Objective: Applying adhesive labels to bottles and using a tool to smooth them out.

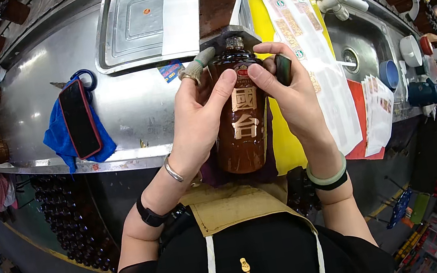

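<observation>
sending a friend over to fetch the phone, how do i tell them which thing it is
On the steel counter, to the left of the brown bottle, a crumpled blue cloth lies near the front edge. The phone rests on that cloth: a flat, dark rectangle with a red rim, unlike the blue-handled scissors at its far end.

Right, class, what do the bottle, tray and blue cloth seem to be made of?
Bottle: glass or glazed ceramic, perhaps; glossy brown with bright highlights.
Tray: likely metal; shiny grey with pale reflections.
Cloth: probably woven fabric; matte blue, lying in soft folds.
</observation>
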`<state>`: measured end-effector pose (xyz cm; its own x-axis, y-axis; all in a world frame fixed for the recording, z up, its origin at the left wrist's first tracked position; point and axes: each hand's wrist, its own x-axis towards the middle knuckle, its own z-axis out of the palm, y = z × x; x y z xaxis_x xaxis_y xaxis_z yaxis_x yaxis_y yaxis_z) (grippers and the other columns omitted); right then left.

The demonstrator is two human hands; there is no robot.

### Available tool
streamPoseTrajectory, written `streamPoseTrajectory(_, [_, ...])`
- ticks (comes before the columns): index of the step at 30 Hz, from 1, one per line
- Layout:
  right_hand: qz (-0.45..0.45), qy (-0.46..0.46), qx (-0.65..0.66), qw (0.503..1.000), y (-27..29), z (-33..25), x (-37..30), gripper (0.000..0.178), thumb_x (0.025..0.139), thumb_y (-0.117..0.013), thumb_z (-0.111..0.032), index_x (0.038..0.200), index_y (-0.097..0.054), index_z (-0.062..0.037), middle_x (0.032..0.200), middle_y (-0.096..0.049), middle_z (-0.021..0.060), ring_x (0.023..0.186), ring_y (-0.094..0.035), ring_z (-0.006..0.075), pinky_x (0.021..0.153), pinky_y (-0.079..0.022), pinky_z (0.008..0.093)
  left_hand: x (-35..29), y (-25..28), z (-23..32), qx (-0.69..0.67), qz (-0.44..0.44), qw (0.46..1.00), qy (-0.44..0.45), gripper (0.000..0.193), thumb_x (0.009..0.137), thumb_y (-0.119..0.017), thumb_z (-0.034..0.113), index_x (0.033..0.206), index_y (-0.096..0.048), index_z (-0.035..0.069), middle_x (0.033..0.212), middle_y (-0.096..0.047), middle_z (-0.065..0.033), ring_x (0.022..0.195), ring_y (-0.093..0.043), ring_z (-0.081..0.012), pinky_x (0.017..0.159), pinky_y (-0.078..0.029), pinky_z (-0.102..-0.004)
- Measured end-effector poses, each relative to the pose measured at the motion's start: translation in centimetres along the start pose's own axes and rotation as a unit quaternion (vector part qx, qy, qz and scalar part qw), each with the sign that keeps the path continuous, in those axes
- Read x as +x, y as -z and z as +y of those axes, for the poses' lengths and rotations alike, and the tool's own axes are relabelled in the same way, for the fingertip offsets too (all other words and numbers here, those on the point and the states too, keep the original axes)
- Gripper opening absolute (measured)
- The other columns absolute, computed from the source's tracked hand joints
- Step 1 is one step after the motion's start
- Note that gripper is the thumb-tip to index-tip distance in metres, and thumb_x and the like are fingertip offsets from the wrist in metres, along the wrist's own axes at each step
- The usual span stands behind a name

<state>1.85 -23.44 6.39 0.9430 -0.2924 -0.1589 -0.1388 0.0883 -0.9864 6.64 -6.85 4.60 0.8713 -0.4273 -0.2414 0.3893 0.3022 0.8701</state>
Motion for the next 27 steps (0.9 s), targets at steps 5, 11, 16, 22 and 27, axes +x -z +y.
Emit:
streamPoseTrajectory(5, [0.021,0.112,-0.097,0.989,0.7,-2.5,0.3,0.041,0.106,-0.063,-0.011,0.143,-0.05,0.0024,0.109,-0.065,0.0089,0.103,-0.063,0.0167,0.094,-0.051,0.0318,-0.1,-0.3,0.1,0.018,0.004,1.0,-0.008,0.05,0.105,-0.068,0.017,0.149,-0.05,0.001,0.134,-0.066,-0.0092,0.12,-0.063,-0.0142,0.104,-0.051,-0.031])
streamPoseTrajectory(11, [-0.053,0.35,-0.396,0.847,0.8,-5.5,1.4,0.031,0.088,-0.066,0.008,0.117,-0.068,-0.0016,0.101,-0.07,0.0147,0.096,-0.063,0.0359,0.084,-0.052,0.0429,-0.4,0.6,-0.2,-0.004,0.0,1.0,0.017,0.057,0.115,-0.038,0.044,0.156,-0.043,0.004,0.138,-0.065,-0.0104,0.124,-0.062,-0.0176,0.108,-0.049,-0.0357])
streamPoseTrajectory(16, [-0.07,0.372,-0.388,0.84,0.8,-6.3,1.4,0.03,0.084,-0.069,0.008,0.111,-0.072,-0.0043,0.093,-0.069,0.011,0.089,-0.062,0.0334,0.079,-0.05,0.0424,-0.5,1.1,-0.3,-0.001,-0.002,1.0,0.031,0.066,0.115,-0.029,0.053,0.159,-0.038,0.005,0.142,-0.063,-0.0145,0.127,-0.061,-0.0199,0.111,-0.046,-0.0394])
streamPoseTrajectory(22, [0.067,0.406,-0.39,0.824,2.2,-5.9,1.4,0.026,0.084,-0.072,0.008,0.107,-0.075,-0.0037,0.097,-0.073,0.0108,0.092,-0.067,0.0292,0.082,-0.053,0.0367,-2.1,0.4,-0.3,0.006,-0.033,0.999,-0.013,0.059,0.11,-0.056,0.024,0.16,-0.035,0.002,0.148,-0.056,-0.0117,0.135,-0.054,-0.018,0.114,-0.043,-0.0343])
streamPoseTrajectory(27, [0.064,0.319,-0.254,0.911,2.9,-3.7,-0.4,0.026,0.089,-0.072,0.01,0.113,-0.073,-0.0011,0.101,-0.074,0.0095,0.091,-0.07,0.0192,0.083,-0.054,0.0302,-1.7,-0.2,-1.3,0.127,-0.007,0.991,-0.051,0.087,0.095,-0.08,0.021,0.159,-0.028,-0.007,0.146,-0.055,-0.0206,0.13,-0.059,-0.0216,0.111,-0.047,-0.0359])
